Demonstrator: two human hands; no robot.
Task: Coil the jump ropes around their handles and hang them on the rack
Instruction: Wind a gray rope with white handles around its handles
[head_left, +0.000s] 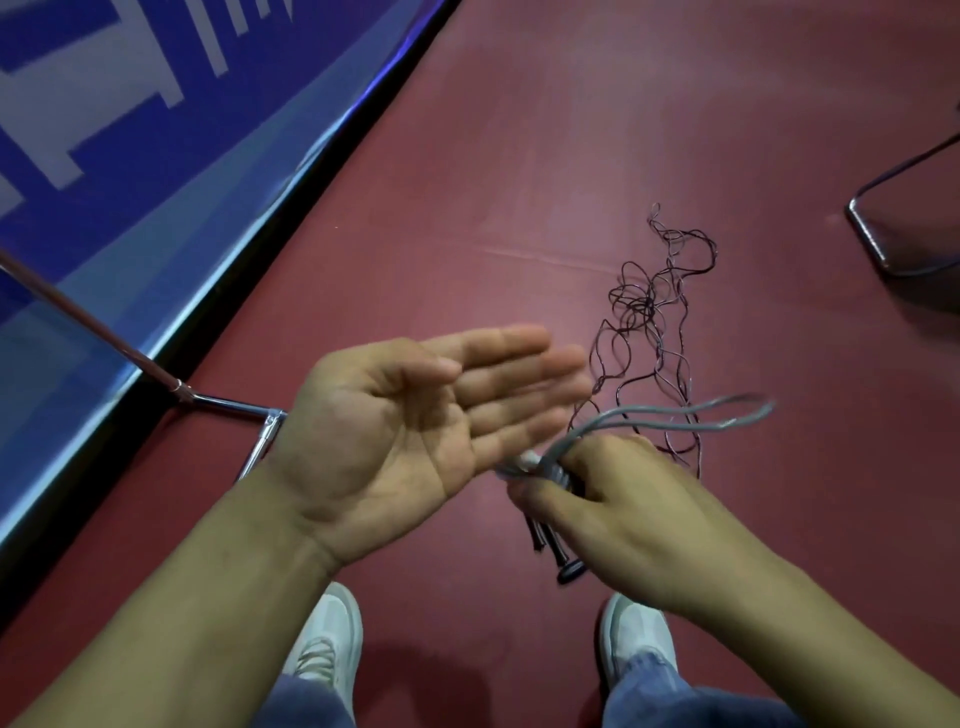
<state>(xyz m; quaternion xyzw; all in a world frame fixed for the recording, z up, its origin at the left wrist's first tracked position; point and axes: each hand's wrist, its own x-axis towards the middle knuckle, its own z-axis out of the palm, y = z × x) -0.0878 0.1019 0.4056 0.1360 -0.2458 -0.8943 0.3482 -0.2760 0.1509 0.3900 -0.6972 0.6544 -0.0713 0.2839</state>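
Two handles (562, 558), perhaps, in right hand (623, 499).

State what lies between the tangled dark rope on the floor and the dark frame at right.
Only bare red floor separates the dark rope and the frame, per the head view.

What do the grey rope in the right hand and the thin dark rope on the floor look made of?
Grey rope: likely smooth PVC or rubber cord, matte; it holds springy open loops out of the right hand. Dark rope: thinner, slightly glossy, maybe vinyl-coated cable; it lies in stiff wiry kinks with faint glints. Neither is certain.
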